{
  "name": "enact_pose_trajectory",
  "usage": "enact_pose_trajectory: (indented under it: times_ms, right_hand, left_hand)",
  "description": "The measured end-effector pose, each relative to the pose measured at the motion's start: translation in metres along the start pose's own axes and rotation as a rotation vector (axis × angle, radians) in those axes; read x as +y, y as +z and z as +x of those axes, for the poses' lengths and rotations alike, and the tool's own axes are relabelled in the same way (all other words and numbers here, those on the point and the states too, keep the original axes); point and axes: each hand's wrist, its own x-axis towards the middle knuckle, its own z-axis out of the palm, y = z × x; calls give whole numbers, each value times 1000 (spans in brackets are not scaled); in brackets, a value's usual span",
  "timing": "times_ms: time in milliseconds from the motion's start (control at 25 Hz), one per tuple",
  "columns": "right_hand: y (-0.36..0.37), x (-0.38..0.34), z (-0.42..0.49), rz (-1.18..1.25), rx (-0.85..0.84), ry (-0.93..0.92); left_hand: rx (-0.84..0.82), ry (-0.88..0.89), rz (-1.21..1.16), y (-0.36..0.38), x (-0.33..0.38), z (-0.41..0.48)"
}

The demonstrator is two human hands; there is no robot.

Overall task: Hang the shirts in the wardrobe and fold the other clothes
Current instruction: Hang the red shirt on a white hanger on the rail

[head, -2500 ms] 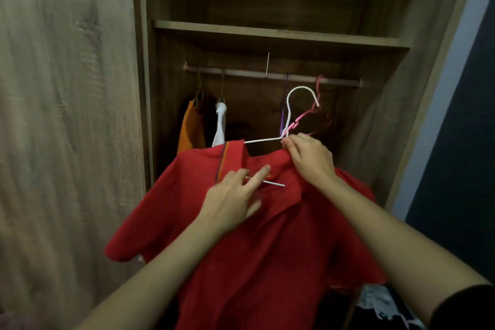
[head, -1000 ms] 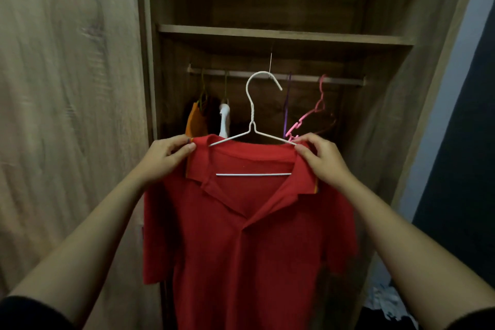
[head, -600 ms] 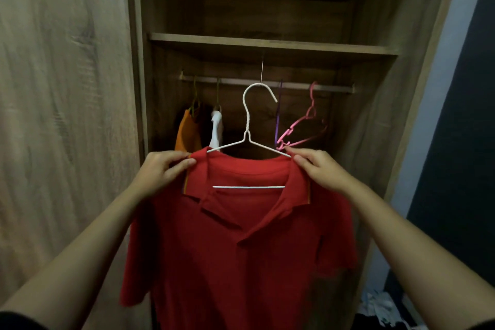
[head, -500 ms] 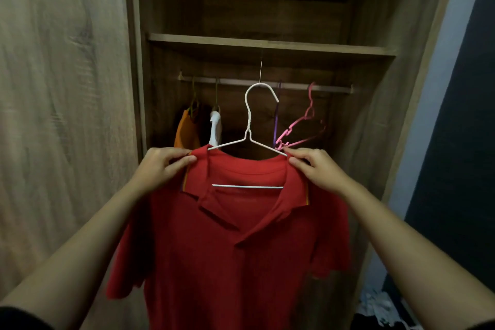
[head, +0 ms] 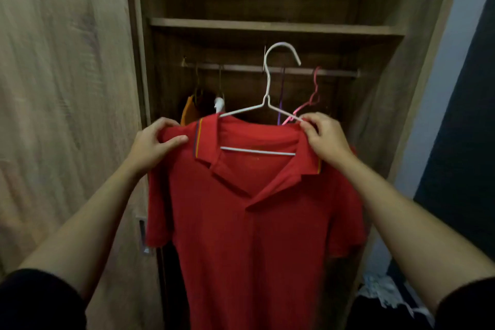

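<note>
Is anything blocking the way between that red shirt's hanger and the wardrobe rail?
Nothing visible does. The white hanger carrying the red shirt has its hook raised at the rail, by a bare stretch between the white garment and the purple hanger.

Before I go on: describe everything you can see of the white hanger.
The white hanger looks like thin wire: an open hook at the top curving right, a long neck, two sloping arms and a straight bottom bar showing inside the collar. It is upright, carrying the red polo shirt. The right hand pinches its right arm at the shirt's shoulder; the left hand grips the other shoulder. Its hook sits above the rail, not resting on it.
</note>
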Motion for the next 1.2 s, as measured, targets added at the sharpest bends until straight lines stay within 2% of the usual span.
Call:
enact_pose_trajectory:
  times_ms: [80, 120, 160, 200, 280, 320, 440, 480, 520, 600, 680, 760, 840, 1000, 1120, 1200]
  right_hand:
    - [-8, 1, 6, -5, 13, 11]
    - [-12, 3, 8, -11, 12, 15]
    - [-16, 6, 9, -19, 4, 13]
    - [-20, 8, 10, -27, -8, 3]
    - [-22, 8, 14, -35, -27, -38]
    - [-22, 7, 17, -40, -33, -61]
    - [-21, 7, 20, -53, -40, -100]
    - [-21, 12, 19, -54, -43, -109]
    - [-22, 17, 18, -54, -52, -116]
    - [-22, 26, 14, -39, -94, -124]
    - [-14, 25, 12, 2, -144, -141]
    - [-1, 19, 11, 40, -175, -174]
    - [9, 14, 11, 81, -207, -194]
    - [26, 9, 4, 206, -209, -169]
    - [42, 4, 3, 321, -306, -122]
    - [53, 1, 7, 424, -374, -69]
  left_hand:
    - [-87, -277, -334, 9, -24, -24]
    - [-181, -375, -403, 17, -32, -41]
    - [-243, -438, -382, 25, -42, -56]
    - [-228, -471, -353, 32, -50, -66]
    - [-79, -496, -272, 39, -63, -74]
    - [-94, -494, -239, 40, -66, -74]
    - [-447, -576, -214, 28, -64, -75]
    - [-537, -604, -267, 17, -60, -72]
    - [-545, -608, -362, 3, -53, -65]
    - [-406, -516, -545, -21, -28, -43]
    - [-361, -351, -439, -28, 7, -17]
    - [-491, -198, -177, -14, 44, -2]
    - [-607, -120, -15, 2, 70, 4]
    - [-691, -52, -41, 9, 94, -2]
    - [-525, 94, 95, 11, 99, -24]
    - [-371, 106, 167, 9, 102, -35]
